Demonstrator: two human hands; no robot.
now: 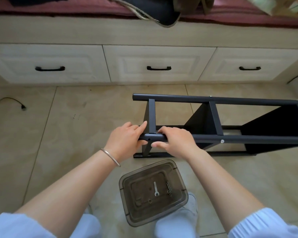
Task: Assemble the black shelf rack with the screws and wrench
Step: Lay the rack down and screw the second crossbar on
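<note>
Hands on the near rail, rack lying on its side on the floor.

Left hand (126, 140) and right hand (175, 140) both curl round the near tube of the black shelf rack (213, 117), fingers grasping it either side of an empty screw hole (149, 139). Further right a fitted screw (222, 141) shows (so at least one joint looks done), and this left-end joint looks like the one still to fasten. The wrench (155, 188) and loose screws (169, 188) wait in the plastic bin (127, 186) between the knees, untouched. Room-wise: bare tile on the left gives space to swing; the drawer fronts (158, 64) stand close behind the far rail, and the bin sits near the rack's bottom edge.
</note>
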